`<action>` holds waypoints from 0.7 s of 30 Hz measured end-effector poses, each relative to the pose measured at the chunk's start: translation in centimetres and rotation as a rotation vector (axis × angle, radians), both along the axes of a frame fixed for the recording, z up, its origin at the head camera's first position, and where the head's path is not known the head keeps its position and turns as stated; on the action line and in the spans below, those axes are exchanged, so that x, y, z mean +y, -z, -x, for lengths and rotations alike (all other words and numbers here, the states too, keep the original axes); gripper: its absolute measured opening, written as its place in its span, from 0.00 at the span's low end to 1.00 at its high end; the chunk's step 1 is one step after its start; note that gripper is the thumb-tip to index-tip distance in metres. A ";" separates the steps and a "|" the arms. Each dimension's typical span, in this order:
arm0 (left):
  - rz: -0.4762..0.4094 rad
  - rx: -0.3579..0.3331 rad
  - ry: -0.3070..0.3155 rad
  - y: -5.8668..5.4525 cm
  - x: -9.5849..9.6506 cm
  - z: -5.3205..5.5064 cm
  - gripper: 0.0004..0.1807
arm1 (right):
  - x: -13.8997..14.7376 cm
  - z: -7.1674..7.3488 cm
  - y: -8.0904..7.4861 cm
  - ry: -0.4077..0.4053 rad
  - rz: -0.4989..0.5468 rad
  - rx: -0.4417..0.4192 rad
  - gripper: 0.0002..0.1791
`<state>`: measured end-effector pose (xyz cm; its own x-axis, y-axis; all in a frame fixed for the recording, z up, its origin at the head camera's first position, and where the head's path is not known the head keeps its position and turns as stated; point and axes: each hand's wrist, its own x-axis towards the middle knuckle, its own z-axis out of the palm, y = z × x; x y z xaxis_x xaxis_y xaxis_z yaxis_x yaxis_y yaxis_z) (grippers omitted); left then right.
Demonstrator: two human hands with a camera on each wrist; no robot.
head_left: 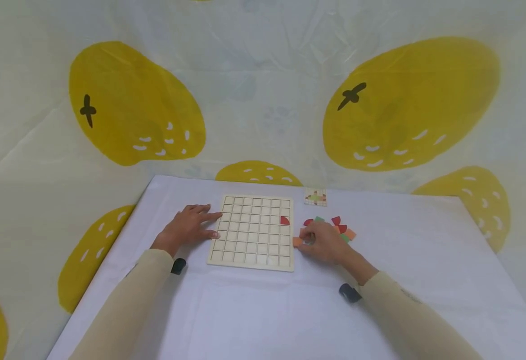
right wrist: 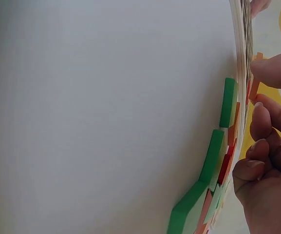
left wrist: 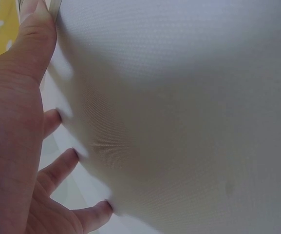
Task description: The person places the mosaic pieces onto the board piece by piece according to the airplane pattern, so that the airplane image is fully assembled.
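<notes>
A light wooden grid board [head_left: 251, 236] lies on the white table, with one red quarter-circle piece [head_left: 285, 220] in a cell near its right side. My left hand [head_left: 186, 227] rests beside the board's left edge, fingers spread, index fingertip and thumb at the rim. Just off the right edge, my right hand [head_left: 328, 243] pinches an orange tile [head_left: 297, 242] between thumb and index finger. In the right wrist view the same orange tile [right wrist: 254, 90] is held on edge, above the table. Loose green pieces [right wrist: 229, 102] lie below that hand.
Several loose red, green and orange pieces [head_left: 344, 231] lie scattered right of the board, partly hidden by my right hand. A small pattern card [head_left: 315, 197] lies at the table's back edge. Behind hangs a white sheet with yellow fruit shapes [head_left: 137, 105].
</notes>
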<state>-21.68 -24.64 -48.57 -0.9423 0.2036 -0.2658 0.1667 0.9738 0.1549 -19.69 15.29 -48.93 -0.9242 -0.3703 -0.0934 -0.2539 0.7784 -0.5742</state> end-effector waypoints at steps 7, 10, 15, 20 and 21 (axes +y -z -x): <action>-0.007 0.018 0.033 -0.1 -0.1 -0.2 0.41 | -0.4 0.1 0.0 -0.025 0.023 0.036 0.13; -0.007 0.014 0.027 -0.3 -0.3 -0.3 0.41 | -0.7 0.2 0.0 -0.038 0.042 0.032 0.12; -0.015 0.011 0.019 -0.4 -0.5 -0.6 0.41 | -1.1 0.4 0.2 -0.016 0.033 0.002 0.13; -0.013 0.018 0.015 -0.2 -0.3 -0.4 0.42 | -1.3 0.6 0.3 0.016 0.022 -0.021 0.16; -0.013 0.017 0.012 -0.2 -0.2 -0.4 0.42 | -1.3 0.6 0.2 0.018 0.023 -0.022 0.17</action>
<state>-21.30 -24.84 -48.34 -0.9442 0.2181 -0.2469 0.1811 0.9697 0.1641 -20.31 13.95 -49.16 -0.9287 -0.3556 -0.1051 -0.2270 0.7694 -0.5971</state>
